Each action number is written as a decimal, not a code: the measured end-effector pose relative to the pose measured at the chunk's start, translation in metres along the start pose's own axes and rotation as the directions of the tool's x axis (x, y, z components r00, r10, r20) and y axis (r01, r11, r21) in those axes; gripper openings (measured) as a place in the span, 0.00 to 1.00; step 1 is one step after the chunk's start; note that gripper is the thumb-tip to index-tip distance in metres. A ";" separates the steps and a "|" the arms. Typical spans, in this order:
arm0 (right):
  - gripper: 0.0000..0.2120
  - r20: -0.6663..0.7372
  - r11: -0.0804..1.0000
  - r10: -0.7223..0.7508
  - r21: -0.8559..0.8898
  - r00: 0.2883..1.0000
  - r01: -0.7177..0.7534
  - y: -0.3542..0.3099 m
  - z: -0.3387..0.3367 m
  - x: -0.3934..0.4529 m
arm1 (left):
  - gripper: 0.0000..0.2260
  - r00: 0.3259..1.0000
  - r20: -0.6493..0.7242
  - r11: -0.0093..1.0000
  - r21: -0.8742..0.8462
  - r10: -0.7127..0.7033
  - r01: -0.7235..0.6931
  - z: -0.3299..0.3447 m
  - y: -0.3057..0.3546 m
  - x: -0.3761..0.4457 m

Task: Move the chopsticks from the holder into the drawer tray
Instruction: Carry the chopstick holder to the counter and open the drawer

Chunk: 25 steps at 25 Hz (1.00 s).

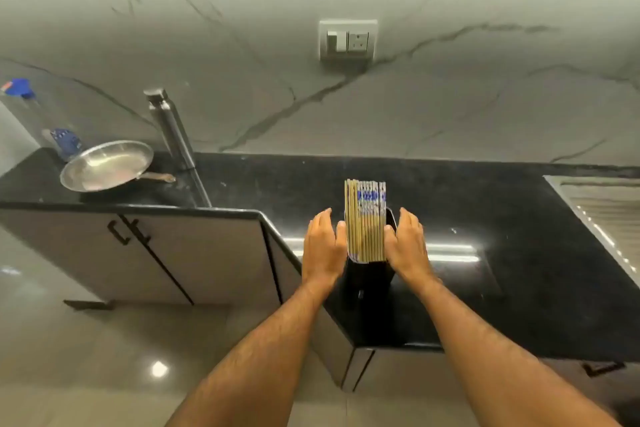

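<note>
A tight row of several tan chopsticks (pixel 366 222) with white-and-blue patterned tops stands upright in a black holder (pixel 370 279) on the black countertop (pixel 519 270). My left hand (pixel 323 246) presses flat against the left side of the bundle, thumb touching it. On the right side my right hand (pixel 408 243) does the same, fingers extended upward. Both palms squeeze the chopsticks between them above the holder's rim. No drawer tray is in view.
A steel frying pan (pixel 107 165) and a steel bottle (pixel 171 128) sit at the back left of the counter, with a blue-capped bottle (pixel 41 114) behind. A sink drainboard (pixel 602 215) lies at the right edge. Cabinet doors (pixel 138 253) stand below left. A wall socket (pixel 348 40) is above.
</note>
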State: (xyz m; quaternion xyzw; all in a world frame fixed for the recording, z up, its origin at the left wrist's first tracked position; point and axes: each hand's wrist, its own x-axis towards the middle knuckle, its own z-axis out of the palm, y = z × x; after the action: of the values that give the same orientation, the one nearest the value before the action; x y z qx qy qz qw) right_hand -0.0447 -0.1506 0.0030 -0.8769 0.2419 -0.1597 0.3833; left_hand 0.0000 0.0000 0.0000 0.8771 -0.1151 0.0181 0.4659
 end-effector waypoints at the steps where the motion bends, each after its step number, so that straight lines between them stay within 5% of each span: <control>1: 0.15 0.007 0.998 0.050 0.033 0.999 -0.051 0.008 0.005 0.003 | 0.24 0.992 0.028 0.989 -0.081 -0.121 0.123 0.012 -0.002 0.002; 3: 0.13 0.063 0.990 0.089 0.106 0.994 -0.095 0.019 0.015 0.003 | 0.23 0.962 0.093 0.950 -0.161 -0.257 0.269 0.031 -0.005 0.000; 6: 0.18 0.068 0.964 0.115 0.232 0.991 -0.128 0.032 0.026 -0.005 | 0.15 0.950 0.129 0.920 -0.243 -0.283 0.307 0.049 -0.009 -0.010; 13: 0.19 0.050 0.931 0.087 0.351 0.995 -0.099 0.013 0.038 -0.015 | 0.12 0.933 0.055 0.885 -0.299 -0.357 0.356 0.041 -0.010 -0.017; 19: 0.19 0.135 0.913 -0.045 0.407 0.990 -0.014 -0.031 0.074 -0.052 | 0.14 0.911 -0.093 0.867 -0.357 -0.402 0.347 -0.018 -0.050 -0.044; 25: 0.23 0.282 0.858 -0.259 0.507 0.924 0.085 -0.092 0.139 -0.149 | 0.18 0.810 -0.321 0.850 -0.378 -0.491 0.366 -0.111 -0.116 -0.118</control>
State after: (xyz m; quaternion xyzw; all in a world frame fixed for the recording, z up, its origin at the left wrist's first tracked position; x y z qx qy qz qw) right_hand -0.0758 0.0678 -0.0335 -0.7850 0.0435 -0.0953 0.6106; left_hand -0.0809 0.1756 -0.0484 0.7759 0.1857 0.0754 0.5981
